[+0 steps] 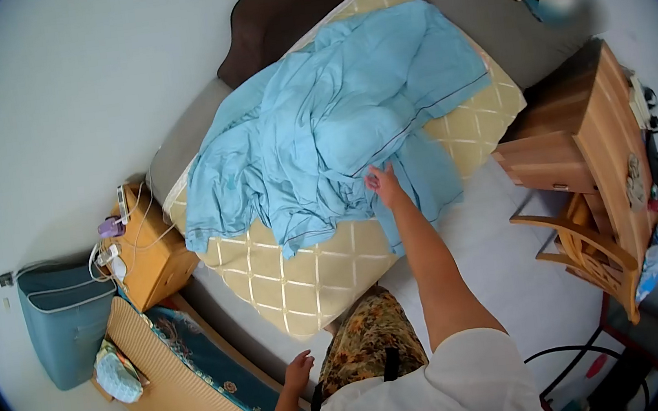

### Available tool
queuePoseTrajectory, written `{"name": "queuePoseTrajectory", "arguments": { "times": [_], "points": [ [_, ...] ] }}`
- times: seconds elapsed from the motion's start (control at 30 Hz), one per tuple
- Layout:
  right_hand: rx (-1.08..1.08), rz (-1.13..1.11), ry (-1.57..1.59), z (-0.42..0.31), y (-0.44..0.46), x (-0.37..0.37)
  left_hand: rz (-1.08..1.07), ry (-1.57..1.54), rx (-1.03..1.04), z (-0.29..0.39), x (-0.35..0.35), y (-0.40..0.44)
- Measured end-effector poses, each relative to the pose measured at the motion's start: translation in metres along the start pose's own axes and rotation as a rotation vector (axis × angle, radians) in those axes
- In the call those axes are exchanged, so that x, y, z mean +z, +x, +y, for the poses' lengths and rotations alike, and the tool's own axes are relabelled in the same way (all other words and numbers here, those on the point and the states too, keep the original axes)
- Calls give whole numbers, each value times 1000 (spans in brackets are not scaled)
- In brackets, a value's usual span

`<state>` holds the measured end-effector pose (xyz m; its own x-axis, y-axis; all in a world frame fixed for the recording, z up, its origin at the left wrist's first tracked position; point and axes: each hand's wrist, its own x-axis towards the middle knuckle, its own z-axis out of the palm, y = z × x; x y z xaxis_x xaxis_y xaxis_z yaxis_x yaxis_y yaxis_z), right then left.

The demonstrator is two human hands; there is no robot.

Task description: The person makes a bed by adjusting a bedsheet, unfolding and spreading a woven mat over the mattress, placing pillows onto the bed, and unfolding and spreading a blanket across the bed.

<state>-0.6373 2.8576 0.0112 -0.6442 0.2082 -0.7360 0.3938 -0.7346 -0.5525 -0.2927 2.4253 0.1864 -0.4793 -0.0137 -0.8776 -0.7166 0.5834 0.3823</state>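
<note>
A crumpled light blue cover (310,117) with a thin dark line near its edge lies over a yellow, white-patterned mattress (273,282). My right hand (381,185) is stretched out over the cover's near part, with thumb and forefinger apart and the other fingers partly curled; nothing shows in its grip. Low beside my left thigh hangs my left hand (300,369), fingers loosely bent and apart, holding nothing visible.
At left are a wooden nightstand (151,260) with cables, a teal storage box (68,320) and a long low wooden piece (180,396). A desk (612,138) and wooden chair (589,251) stand at right. The brown headboard (296,4) borders the bed's far side.
</note>
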Motion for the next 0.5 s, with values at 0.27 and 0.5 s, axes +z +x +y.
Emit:
{"name": "queuePoseTrajectory", "arguments": {
  "times": [0.27, 0.5],
  "points": [
    [-79, 309, 293, -9, 62, 50, 116, -150, -152, -29, 10, -18],
    [-888, -141, -1276, 94, -18, 86, 226, -210, 49, 15, 29, -4]
  ]
}}
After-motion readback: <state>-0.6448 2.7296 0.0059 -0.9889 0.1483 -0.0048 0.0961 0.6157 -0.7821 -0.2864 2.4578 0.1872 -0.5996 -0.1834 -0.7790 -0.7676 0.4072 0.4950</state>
